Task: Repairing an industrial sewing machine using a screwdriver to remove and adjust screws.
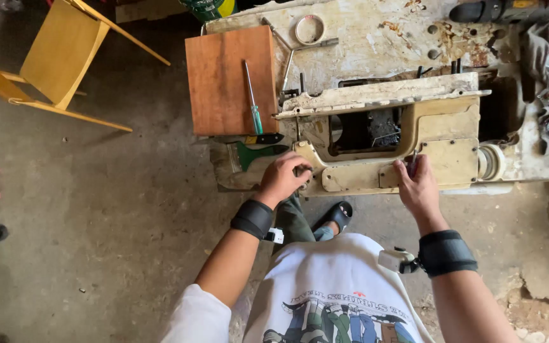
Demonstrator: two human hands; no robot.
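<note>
Starting left of the sewing machine body (376, 140), we note a yellow wooden chair (58, 54), then a brown board (223, 79) carrying a green-handled screwdriver (253, 98). Our left hand (282, 178) curls around the machine's left end, fingers closed on its edge. Our right hand (419, 187) pinches a slim tool (413, 160) against the machine's front right panel.

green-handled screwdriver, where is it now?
Head view, left of centre: the green-handled screwdriver lies on the brown wooden board, beyond the left hand, beside the sewing machine.
</note>
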